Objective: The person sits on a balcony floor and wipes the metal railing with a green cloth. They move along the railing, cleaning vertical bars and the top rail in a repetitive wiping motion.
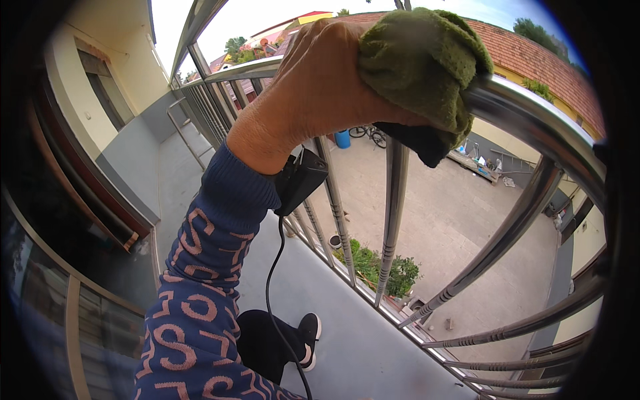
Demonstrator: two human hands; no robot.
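My left hand (320,85) is closed around a folded olive-green cloth (425,60), and its fingers are mostly hidden behind the fabric. The cloth lies over the polished metal top rail (540,115) of a balcony railing. A dark piece of cloth (420,142) hangs under the green one, beside the rail. At my wrist sits a black box-shaped device (302,180), from which a black cable (270,280) runs down past the navy knitted sleeve (200,300). My right hand is out of view.
Metal balusters (395,200) run down to the grey balcony floor (360,340). My black shoe (310,327) stands near them. A metal frame (182,130) is farther along the balcony, and glazed panels (100,320) line the left. Below are a paved courtyard (465,220) and green plants (402,275).
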